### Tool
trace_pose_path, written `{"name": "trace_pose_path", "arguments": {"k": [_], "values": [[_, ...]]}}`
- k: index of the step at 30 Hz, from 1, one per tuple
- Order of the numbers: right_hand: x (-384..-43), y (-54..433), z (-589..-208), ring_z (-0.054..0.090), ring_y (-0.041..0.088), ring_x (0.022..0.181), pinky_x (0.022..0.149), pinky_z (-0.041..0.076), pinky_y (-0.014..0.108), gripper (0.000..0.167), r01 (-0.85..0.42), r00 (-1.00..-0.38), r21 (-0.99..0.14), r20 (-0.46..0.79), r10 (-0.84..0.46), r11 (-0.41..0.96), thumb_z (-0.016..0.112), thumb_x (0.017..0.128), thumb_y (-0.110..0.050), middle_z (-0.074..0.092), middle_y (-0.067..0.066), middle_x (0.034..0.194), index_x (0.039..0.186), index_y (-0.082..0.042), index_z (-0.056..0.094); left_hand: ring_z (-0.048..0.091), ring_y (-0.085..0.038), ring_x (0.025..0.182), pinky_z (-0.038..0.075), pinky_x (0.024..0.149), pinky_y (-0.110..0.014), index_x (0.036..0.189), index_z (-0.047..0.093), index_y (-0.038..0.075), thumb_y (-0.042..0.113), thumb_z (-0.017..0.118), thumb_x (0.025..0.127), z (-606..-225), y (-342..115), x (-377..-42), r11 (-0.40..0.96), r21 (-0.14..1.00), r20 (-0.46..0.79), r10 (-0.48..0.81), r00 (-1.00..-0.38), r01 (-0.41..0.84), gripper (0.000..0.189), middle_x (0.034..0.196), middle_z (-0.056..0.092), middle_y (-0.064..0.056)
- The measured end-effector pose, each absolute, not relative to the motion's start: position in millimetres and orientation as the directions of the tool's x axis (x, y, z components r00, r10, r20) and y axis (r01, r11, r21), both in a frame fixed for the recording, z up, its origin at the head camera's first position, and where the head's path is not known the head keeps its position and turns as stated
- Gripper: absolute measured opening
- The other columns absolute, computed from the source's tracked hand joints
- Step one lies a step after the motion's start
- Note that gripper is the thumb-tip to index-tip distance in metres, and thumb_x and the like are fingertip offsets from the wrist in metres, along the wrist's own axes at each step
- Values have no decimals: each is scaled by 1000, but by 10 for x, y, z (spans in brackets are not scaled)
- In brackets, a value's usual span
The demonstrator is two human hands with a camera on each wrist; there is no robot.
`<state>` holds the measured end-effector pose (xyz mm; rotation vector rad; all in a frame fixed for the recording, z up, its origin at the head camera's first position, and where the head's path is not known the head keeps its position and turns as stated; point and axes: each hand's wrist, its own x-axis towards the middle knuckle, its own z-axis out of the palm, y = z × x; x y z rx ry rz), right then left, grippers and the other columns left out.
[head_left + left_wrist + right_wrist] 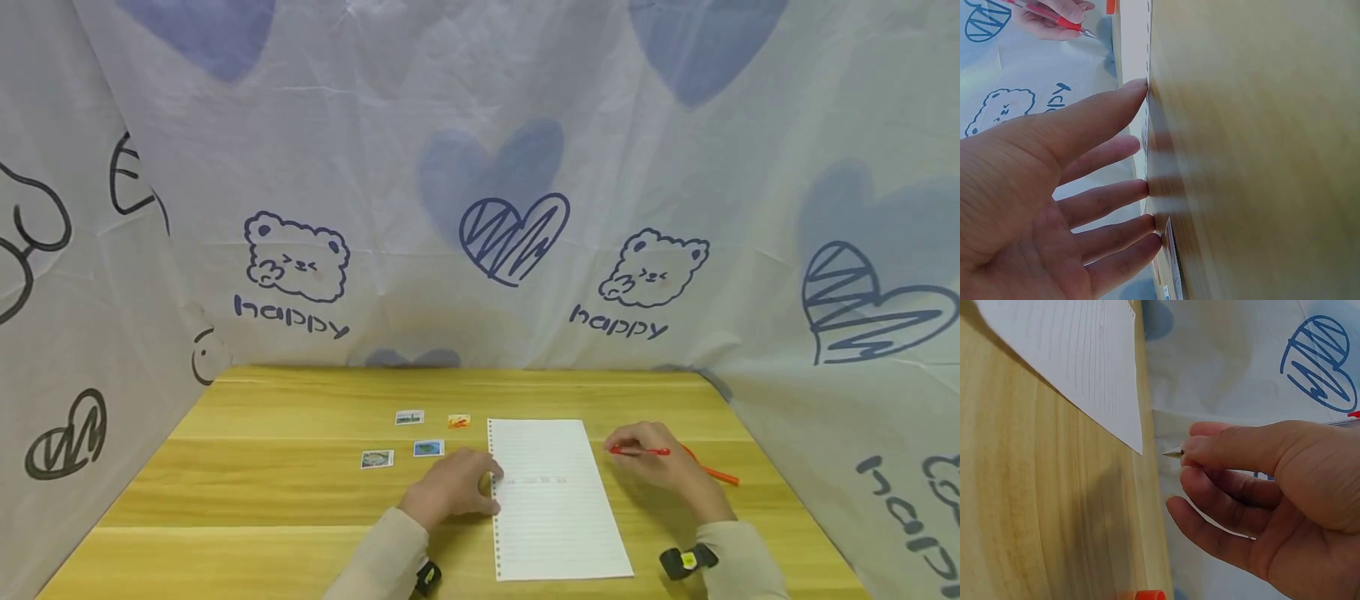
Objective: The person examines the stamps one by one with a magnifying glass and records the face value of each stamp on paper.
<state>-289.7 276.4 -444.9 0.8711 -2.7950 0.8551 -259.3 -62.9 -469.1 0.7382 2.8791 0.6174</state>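
Observation:
A sheet of lined loose-leaf paper (558,533), with holes down its left edge, lies on the wooden table. Faint handwriting (536,481) runs across its upper middle. My left hand (453,486) rests at the holed edge, thumb and fingers spread and fairly straight, fingertips right at the margin. To the right of the sheet, my right hand (656,467) pinches a red pen (647,452) between thumb and fingers. In the right wrist view the pen's bare metal tip (1172,452) points toward the paper, apart from it.
Several small picture stamps lie left of the paper, among them a blue one (429,448) close to my left hand and a yellow-red one (459,422). An orange-red stick-like object (722,476) lies behind my right hand. A printed cloth (405,292) hangs at the table's back.

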Motion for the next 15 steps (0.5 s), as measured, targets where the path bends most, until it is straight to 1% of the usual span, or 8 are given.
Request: {"name": "trace_pose_path", "arguments": {"k": [2, 4, 7, 8, 11, 15], "values": [[-2904, 2779, -4450, 71, 13, 84, 75, 61, 25, 9, -571, -820, -446, 261, -510, 689, 75, 89, -1, 80, 9, 96, 97, -2, 78, 66, -28, 121, 55, 104, -45, 120, 75, 14, 29, 89, 79, -4690, -628, -2589, 800, 411, -1, 480, -877, 438, 46, 129, 73, -6], [-2911, 2794, -4456, 69, 10, 80, 72, 60, 25, 10, -584, -811, -424, 276, -515, 692, 74, 88, 1, 80, 9, 94, 97, -2, 78, 66, -29, 121, 55, 104, -45, 120, 75, 14, 29, 89, 79, -4690, -627, -2587, 800, 408, 3, 481, -877, 440, 46, 128, 73, -6], [-2931, 2813, -4480, 64, 5, 76, 68, 57, 25, 12, -573, -819, -418, 273, -504, 705, 73, 87, 3, 79, 9, 92, 96, -2, 79, 67, -29, 120, 56, 103, -45, 119, 75, 14, 29, 89, 78, -4691, -626, -2588, 801, 399, 10, 482, -876, 446, 46, 128, 73, -7], [-2935, 2817, -4489, 61, 3, 75, 67, 55, 24, 14, -555, -832, -434, 262, -489, 710, 72, 86, 5, 79, 8, 91, 97, -2, 79, 67, -29, 120, 56, 103, -45, 119, 75, 14, 30, 89, 78, -4691, -625, -2588, 802, 397, 12, 483, -876, 447, 46, 128, 73, -7], [-2947, 2829, -4517, 58, 3, 73, 65, 53, 23, 24, -505, -863, -446, 227, -452, 739, 68, 85, 13, 78, 7, 88, 99, -3, 80, 67, -29, 120, 56, 103, -44, 119, 75, 14, 30, 89, 78, -4693, -623, -2590, 803, 392, 13, 483, -875, 449, 46, 128, 73, -7], [-2942, 2839, -4532, 58, 7, 73, 64, 52, 21, 41, -445, -895, -444, 192, -403, 778, 59, 79, 23, 77, 5, 87, 101, -5, 80, 67, -29, 120, 56, 103, -44, 119, 75, 14, 29, 90, 78, -4699, -620, -2591, 803, 392, 14, 483, -875, 450, 46, 128, 73, -7]]}}
